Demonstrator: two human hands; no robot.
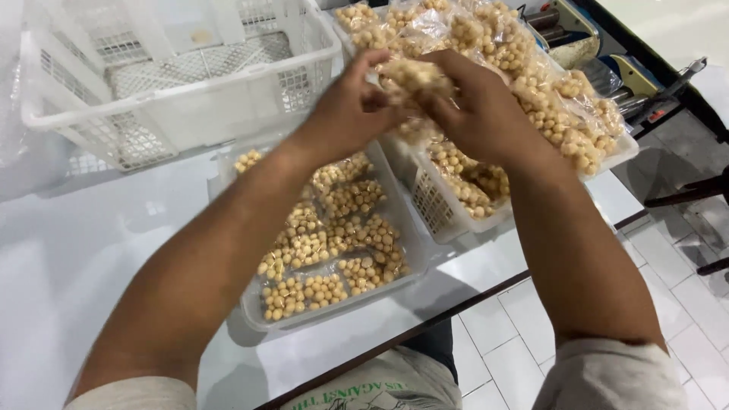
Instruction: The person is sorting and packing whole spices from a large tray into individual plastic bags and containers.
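Both my hands are raised above the white table and grip one small clear bag of round tan snack balls [414, 76]. My left hand [345, 106] pinches its left side, and my right hand [474, 102] closes around its right side. Below my arms sits a shallow clear tray [258, 315] holding several filled bags of the same balls. Behind my hands a white slotted basket [433, 209] is heaped with many more such bags.
An empty white lattice crate [182, 99] stands tilted at the back left of the white table [68, 258]. The table's dark front edge runs diagonally at the lower right, with white floor tiles [668, 273] beyond. Machine parts lie at the top right.
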